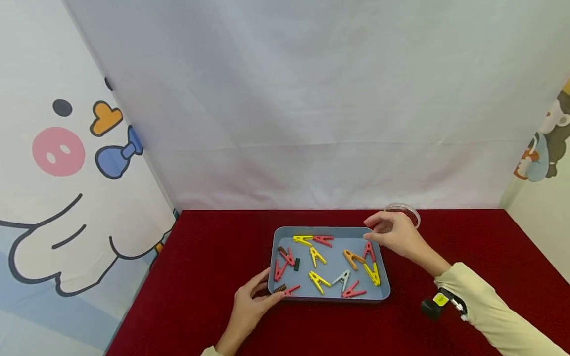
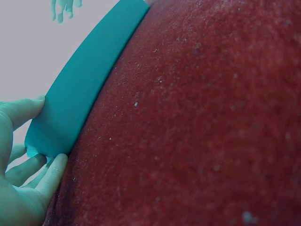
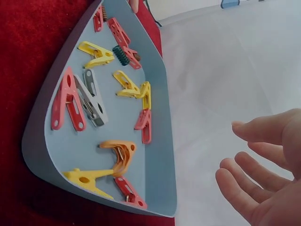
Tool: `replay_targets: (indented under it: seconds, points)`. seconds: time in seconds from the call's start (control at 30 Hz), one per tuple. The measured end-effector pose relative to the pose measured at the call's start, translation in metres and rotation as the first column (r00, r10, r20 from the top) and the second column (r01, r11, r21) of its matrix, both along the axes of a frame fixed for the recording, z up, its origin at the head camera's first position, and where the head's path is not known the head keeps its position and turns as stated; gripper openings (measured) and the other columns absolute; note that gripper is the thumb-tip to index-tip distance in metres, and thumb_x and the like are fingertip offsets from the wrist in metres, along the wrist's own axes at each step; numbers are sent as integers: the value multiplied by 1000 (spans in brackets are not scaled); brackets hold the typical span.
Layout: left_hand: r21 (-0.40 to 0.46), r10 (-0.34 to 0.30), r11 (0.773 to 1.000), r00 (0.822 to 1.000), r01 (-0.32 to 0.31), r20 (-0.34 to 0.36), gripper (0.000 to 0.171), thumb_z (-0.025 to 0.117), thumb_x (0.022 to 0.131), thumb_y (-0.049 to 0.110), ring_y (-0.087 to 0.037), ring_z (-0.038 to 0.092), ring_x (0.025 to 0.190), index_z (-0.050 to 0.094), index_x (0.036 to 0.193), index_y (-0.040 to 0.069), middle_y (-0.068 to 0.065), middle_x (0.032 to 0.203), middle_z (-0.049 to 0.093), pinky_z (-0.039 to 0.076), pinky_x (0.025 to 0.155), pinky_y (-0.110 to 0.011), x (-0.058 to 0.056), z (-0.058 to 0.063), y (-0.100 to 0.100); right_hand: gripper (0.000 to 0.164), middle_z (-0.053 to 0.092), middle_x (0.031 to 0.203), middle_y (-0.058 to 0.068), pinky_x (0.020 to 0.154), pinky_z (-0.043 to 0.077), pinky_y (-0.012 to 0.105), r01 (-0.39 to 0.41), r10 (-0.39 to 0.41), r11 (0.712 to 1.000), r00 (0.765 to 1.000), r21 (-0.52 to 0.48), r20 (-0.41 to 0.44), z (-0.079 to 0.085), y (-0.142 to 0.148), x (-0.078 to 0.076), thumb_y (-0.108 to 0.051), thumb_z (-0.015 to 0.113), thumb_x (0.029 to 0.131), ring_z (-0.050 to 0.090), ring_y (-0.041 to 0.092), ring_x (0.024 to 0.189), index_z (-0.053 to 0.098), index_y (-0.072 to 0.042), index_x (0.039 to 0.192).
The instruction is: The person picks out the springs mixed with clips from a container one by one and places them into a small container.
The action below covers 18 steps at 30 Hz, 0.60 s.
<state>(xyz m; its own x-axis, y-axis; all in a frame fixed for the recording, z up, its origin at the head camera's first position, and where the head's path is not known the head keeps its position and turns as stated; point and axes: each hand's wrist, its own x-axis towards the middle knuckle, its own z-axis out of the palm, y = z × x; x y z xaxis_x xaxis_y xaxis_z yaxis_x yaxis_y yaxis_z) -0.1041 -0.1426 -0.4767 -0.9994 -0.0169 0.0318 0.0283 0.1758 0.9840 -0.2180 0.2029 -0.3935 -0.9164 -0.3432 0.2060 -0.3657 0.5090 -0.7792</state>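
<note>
A blue-grey tray (image 1: pixel 329 299) lies on the red cloth. My left hand (image 1: pixel 249 306) grips its near left corner, thumb at the rim and fingers against the outer side. Over the far right corner hovers my right hand (image 1: pixel 396 235), fingers loosely bent and holding nothing; the right wrist view shows it apart from the tray. Inside lie several red and yellow clothespins, such as a red clothespin (image 3: pixel 58 109) beside a grey clothespin (image 3: pixel 99 112). An orange clip (image 3: pixel 124 162) touches a yellow clothespin (image 3: pixel 89 180). On the left side are a dark green spring (image 1: pixel 297 264) and a brown spring (image 1: pixel 280 289).
Just behind my right hand stands a clear round dish (image 1: pixel 414 211), partly hidden. A pale curtain (image 1: pixel 311 123) closes off the back of the red-covered table (image 1: pixel 213 247), with printed cartoon cloth (image 1: pixel 26 188) at the left.
</note>
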Motion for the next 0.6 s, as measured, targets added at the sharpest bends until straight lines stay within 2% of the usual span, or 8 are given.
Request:
replay_targets:
  seconds: [0.13, 0.4, 0.5, 0.6]
  points:
    - [2, -5, 1000, 1000, 5, -3, 65, 80, 77, 14, -37, 57, 107, 52, 134, 3, -21, 129, 53, 53, 75, -24, 3, 6, 2, 27, 67, 91, 10, 61, 52, 27, -27, 27, 1000, 999, -2, -29, -6, -5, 0, -8, 78, 78, 64, 17, 74, 68, -2, 103]
    - [-4, -2, 1000, 1000, 2, -7, 64, 80, 77, 13, -38, 57, 107, 52, 134, 3, -21, 128, 54, 53, 74, -23, 3, 6, 2, 28, 66, 100, 10, 56, 48, 28, -54, 54, 999, 998, 0, -29, -9, -17, 4, -10, 78, 78, 65, 20, 76, 68, -6, 104]
    - [10, 1, 1000, 1000, -1, 12, 64, 80, 77, 12, -38, 57, 108, 52, 135, 3, -21, 129, 54, 53, 75, -24, 1, 1, 1, 29, 65, 102, 10, 57, 49, 29, -73, 72, 997, 997, -1, -28, -11, -21, 5, -12, 78, 78, 65, 20, 79, 68, -6, 105]
    - [16, 10, 1000, 1000, -11, 7, 66, 81, 76, 16, -33, 58, 108, 53, 135, 8, -17, 129, 54, 53, 75, -24, -4, -14, -3, 29, 65, 102, 10, 58, 51, 29, -83, 83, 997, 996, -3, -23, -13, -25, 5, -13, 79, 78, 65, 20, 81, 68, -6, 104]
